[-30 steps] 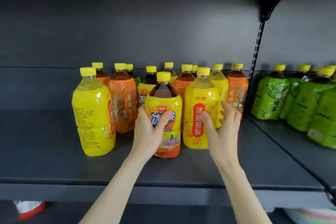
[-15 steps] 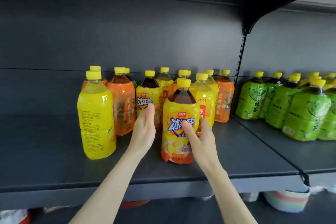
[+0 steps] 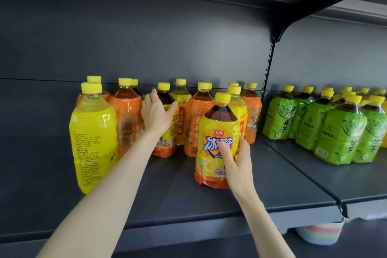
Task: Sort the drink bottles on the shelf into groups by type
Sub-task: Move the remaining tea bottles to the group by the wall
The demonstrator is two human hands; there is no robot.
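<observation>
Now grips the front iced-tea bottle (image 3: 217, 130) in the right hand (image 3: 235, 159), thumb across the blue lettering, the other fingers curled round the far side. A second ago held it in the left hand (image 3: 156, 115) instead. Keeps it upright on the shelf (image 3: 167, 195), forward of the cluster and further right than before. Has lifted the left hand up and back onto the second iced-tea bottle (image 3: 165, 98). There spreads the fingers wide and mostly straight against its dark shoulder, thumb to its right, index finger to its left near the cap. Just left of those fingers: an orange-labelled bottle (image 3: 125, 115), then a yellow bottle (image 3: 93, 136). Just right of them: a pear-drink bottle (image 3: 181, 119). Well right of the right fingers: green tea bottles (image 3: 278, 119) on the next shelf section.
</observation>
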